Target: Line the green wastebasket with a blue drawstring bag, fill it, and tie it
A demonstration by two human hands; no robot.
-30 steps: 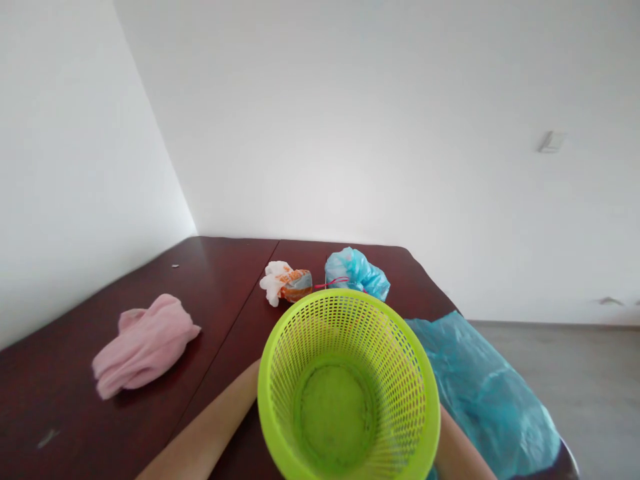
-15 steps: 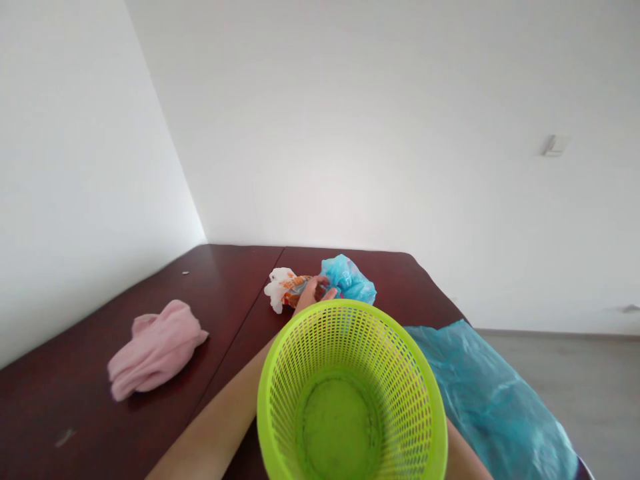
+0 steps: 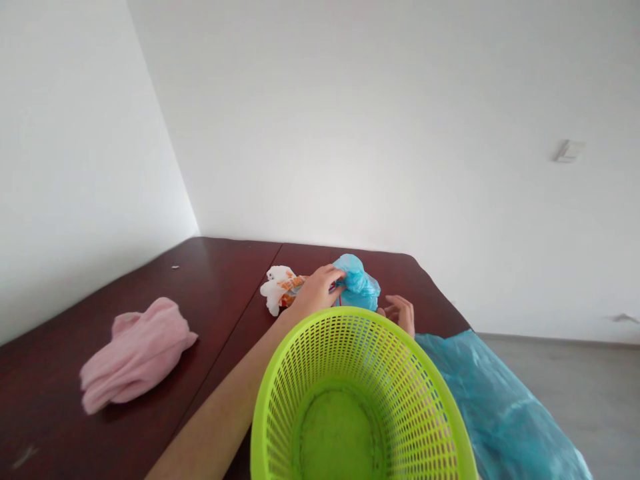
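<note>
Behind the green basket's rim, my left hand (image 3: pixel 319 288) is closed, its thumb and fingers pinching the side of a crumpled light-blue plastic bag (image 3: pixel 356 285). My right hand (image 3: pixel 401 313) is just right of that bag, fingers apart and slightly curled, with nothing seen in them. An upright lime-green perforated plastic basket (image 3: pixel 345 427) fills the near middle and shows a bare bottom. It covers my right forearm and the lower part of the bag. Left of my left hand lies a bunched white and orange plastic bag (image 3: pixel 278 288), partly behind that hand.
A folded pink cloth (image 3: pixel 140 350) lies on the left of the dark red-brown table (image 3: pixel 220 287). A large teal plastic sheet or bag (image 3: pixel 505 400) drapes over the table's right side. White walls (image 3: pixel 320 120) stand behind and left, and grey floor (image 3: pixel 570 380) shows at right.
My right hand has come out from behind the basket, right of the blue bag. My left hand has moved slightly right onto the bag, which now stands more bunched. The view has shifted slightly.
</note>
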